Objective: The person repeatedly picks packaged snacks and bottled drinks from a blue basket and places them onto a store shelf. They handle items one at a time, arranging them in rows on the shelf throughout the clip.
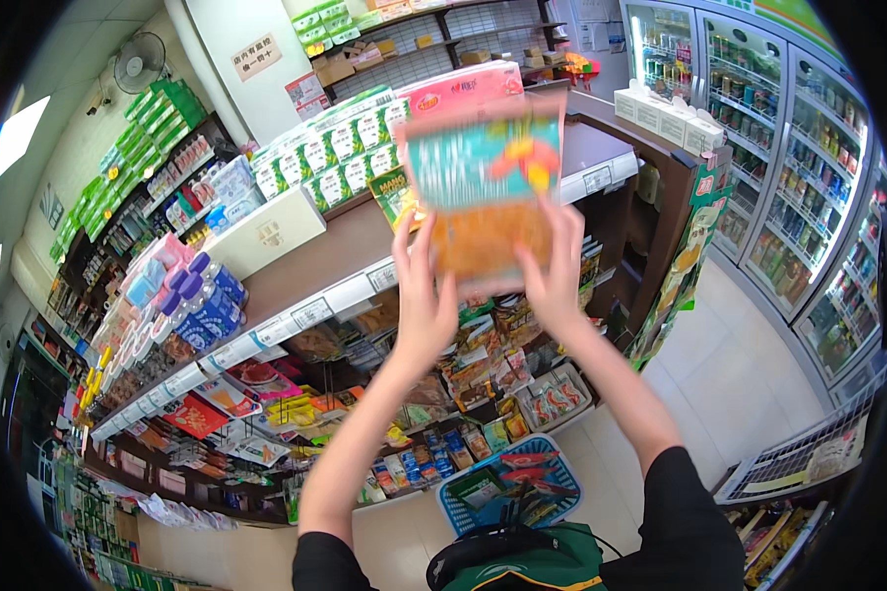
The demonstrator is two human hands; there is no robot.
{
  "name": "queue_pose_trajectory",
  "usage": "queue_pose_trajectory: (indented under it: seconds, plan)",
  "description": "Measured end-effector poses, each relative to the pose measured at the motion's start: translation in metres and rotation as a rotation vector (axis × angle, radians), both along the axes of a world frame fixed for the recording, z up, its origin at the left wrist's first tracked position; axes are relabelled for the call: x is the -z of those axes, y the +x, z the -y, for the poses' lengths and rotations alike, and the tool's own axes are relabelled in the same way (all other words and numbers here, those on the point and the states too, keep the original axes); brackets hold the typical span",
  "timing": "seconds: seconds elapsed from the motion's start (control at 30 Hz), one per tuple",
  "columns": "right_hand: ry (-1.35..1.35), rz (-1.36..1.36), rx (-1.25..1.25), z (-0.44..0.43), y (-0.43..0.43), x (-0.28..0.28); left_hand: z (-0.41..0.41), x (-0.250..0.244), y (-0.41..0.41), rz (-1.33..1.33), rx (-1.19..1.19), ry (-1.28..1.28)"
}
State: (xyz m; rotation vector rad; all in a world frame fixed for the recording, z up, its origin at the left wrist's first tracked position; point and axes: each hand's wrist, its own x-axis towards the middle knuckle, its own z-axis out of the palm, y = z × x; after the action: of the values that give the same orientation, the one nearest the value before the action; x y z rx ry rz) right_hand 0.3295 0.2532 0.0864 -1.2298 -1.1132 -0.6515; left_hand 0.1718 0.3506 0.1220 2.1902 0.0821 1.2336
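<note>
A clear-windowed snack bag (491,221) with a teal and pink upper part and orange-brown contents is held up in front of me, slightly blurred. My left hand (425,281) grips its lower left side, and my right hand (554,266) holds its lower right side. Behind the bag, a small green and yellow snack pouch (393,193) stands on the brown shelf top (354,240), near my left fingertips. Below my arms a blue plastic basket (447,510) holds several packets.
Tissue packs (325,159), a cream box (266,230) and blue-labelled bottles (205,310) stand along the shelf top. Snack packets (480,354) fill the racks underneath. Drinks refrigerators (776,155) line the right side; a wire rack (790,451) stands at the lower right.
</note>
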Motion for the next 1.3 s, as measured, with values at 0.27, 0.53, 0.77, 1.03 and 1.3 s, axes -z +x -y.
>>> queue_pose_trajectory:
  seconds: [0.27, 0.53, 0.77, 1.03, 1.3]
  plan:
    - [-0.02, -0.057, -0.056, -0.144, 0.113, -0.054, -0.121, -0.032, 0.104, -0.064, -0.329, 0.327]
    - [-0.543, -0.036, 0.365, -0.11, 0.145, -0.045, -0.096, -0.001, 0.134, -0.214, -0.633, 0.716]
    - [-0.441, 0.039, 0.368, -0.114, 0.142, -0.033, -0.085, -0.003, 0.133, -0.262, -0.543, 0.507]
    - [-0.102, 0.133, 0.284, -0.079, 0.137, -0.028, -0.064, -0.004, 0.128, -0.096, -0.55, 0.528]
    - [-0.433, -0.236, -0.048, 0.097, 0.015, 0.22, 0.037, 0.152, -0.073, -0.253, -0.281, 0.262]
